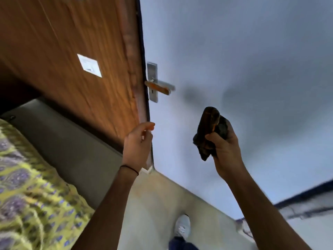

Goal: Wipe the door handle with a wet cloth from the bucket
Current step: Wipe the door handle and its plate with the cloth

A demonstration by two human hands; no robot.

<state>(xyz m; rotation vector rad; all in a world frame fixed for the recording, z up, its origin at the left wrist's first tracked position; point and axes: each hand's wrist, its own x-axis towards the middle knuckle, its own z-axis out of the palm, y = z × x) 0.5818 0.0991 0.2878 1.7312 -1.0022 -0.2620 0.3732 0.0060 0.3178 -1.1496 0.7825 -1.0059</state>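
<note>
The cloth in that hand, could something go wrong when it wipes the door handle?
Maybe. The cloth is bunched in the right hand and not yet on the door handle, so a wet wad may drip on the floor near the shoe. The left hand has fingers on the door's edge; pushing the handle could swing the door and pinch them.

Left hand (137, 143) loosely curled — right hand (224, 147) fisted.

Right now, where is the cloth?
In the head view the dark cloth is bunched in the right hand, held in the air below and right of the door handle, not touching it.
</note>
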